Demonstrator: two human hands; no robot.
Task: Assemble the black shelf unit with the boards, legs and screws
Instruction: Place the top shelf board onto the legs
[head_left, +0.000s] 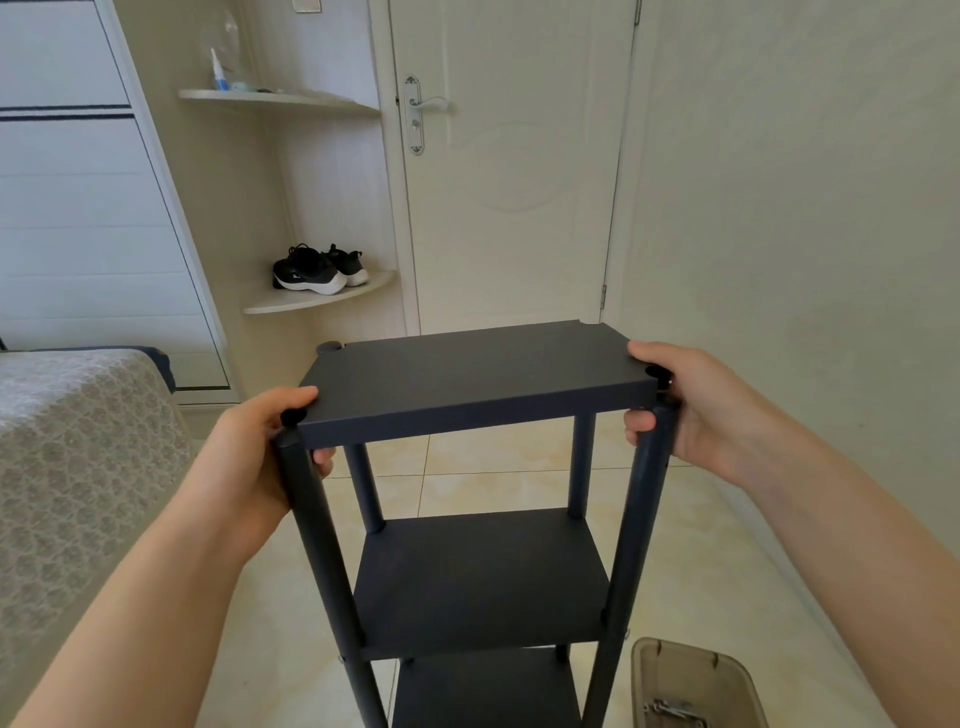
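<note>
A: Right, we've got the shelf unit (483, 582) standing on the tiled floor (519, 467), three boards showing, and both hands on the top board (467, 374).

B: The left hand (260, 447) is at the unit's near-left corner, thumb flat on top, fingers curled underneath around the near-left leg (322, 545). The right hand (691, 405) mirrors it at the near-right corner: thumb on the board, fingers hooked below beside the near-right leg (636, 519).

A: So we read this as seating and squaring the last board. A black screw cap (294, 417) sits at the near-left corner, and another is tucked by the right thumb.

B: Next, we'd say, even pressure on both corners, then a check that each screw is tight. We can't make out the unit's far-right corner from here.

A: And around the unit?

B: A clear plastic tray (691, 670) is on the floor at its near right, with metal hardware (672, 711) inside, handy if a screw is wanted. The bed (78, 441) is on its left and the door (509, 182) beyond it.

A: Nothing blocks the hands. We'd only watch the bed, which is close to the left forearm if the unit needs turning.
</note>
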